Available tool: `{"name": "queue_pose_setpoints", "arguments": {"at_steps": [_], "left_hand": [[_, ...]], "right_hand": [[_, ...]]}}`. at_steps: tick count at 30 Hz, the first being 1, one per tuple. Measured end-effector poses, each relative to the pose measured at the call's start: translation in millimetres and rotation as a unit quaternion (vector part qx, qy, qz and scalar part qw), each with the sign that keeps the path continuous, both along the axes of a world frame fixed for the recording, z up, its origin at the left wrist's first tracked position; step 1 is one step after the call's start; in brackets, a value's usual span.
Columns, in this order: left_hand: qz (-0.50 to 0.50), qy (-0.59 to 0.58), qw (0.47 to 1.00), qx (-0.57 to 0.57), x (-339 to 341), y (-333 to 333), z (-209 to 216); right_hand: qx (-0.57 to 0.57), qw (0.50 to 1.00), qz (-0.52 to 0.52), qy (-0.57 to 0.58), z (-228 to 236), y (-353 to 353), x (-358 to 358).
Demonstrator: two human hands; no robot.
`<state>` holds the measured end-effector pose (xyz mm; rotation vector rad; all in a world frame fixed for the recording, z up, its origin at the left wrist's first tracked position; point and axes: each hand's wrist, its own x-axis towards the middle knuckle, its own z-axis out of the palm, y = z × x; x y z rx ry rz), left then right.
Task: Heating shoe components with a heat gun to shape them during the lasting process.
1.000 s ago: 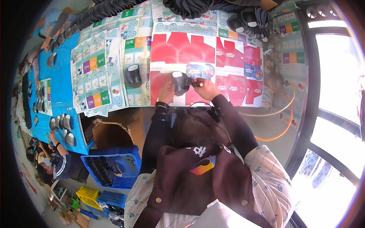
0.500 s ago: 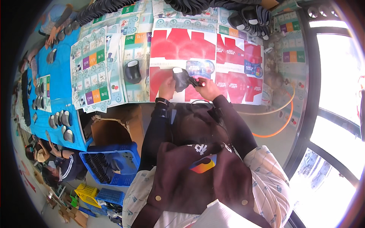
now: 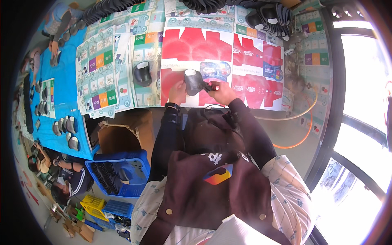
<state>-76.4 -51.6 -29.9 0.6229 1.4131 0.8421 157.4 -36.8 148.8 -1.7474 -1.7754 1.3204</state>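
My left hand (image 3: 177, 93) is closed on the left side of a black cupped piece (image 3: 193, 85) with a pale patch at its top. This piece is held above red printed sheets (image 3: 196, 47). In my right hand (image 3: 224, 94) is a black hand tool with a red end (image 3: 212, 86), its front close against the piece's right side. Whether the tool touches the piece I cannot tell. A similar black cupped piece (image 3: 143, 76) lies on the sheets to the left of my hands.
Stacked black pieces (image 3: 269, 18) stand along the table's far side. An orange hose (image 3: 300, 141) curves at the right. Left are a blue-covered table (image 3: 67, 96) with more pieces, co-workers along it, a cardboard box (image 3: 118, 141) and a blue crate (image 3: 139, 173).
Both my hands, the black piece and the tool stay together, with a very slight shift upward and left in view. At lower left, a co-worker's arms and head have moved.
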Motion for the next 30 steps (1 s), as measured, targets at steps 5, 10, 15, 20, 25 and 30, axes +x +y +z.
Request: {"name": "queue_pose_setpoints", "arguments": {"at_steps": [5,10,15,20,25,30], "left_hand": [[-0.009,0.044,0.999,0.003,-0.5,-2.3,3.8],[-0.007,0.040,0.999,-0.007,-1.1,-0.6,6.6],[-0.028,0.057,0.998,0.010,6.1,0.9,21.0],[-0.037,0.053,0.997,0.030,7.8,1.6,21.9],[-0.050,0.110,0.991,0.056,10.3,2.4,10.8],[-0.065,0.167,0.982,0.060,9.3,8.1,6.9]], "right_hand": [[0.026,0.999,0.011,-0.024,1.1,-5.1,4.4],[-0.040,0.999,0.013,0.007,3.9,-9.1,0.4],[-0.001,0.998,0.065,-0.025,-8.0,-15.3,6.4],[0.017,0.997,0.016,-0.069,-11.6,1.1,9.8],[0.064,0.995,-0.012,-0.075,-5.3,10.5,7.9],[0.053,0.993,0.020,-0.106,-3.1,-1.8,7.9]]}}
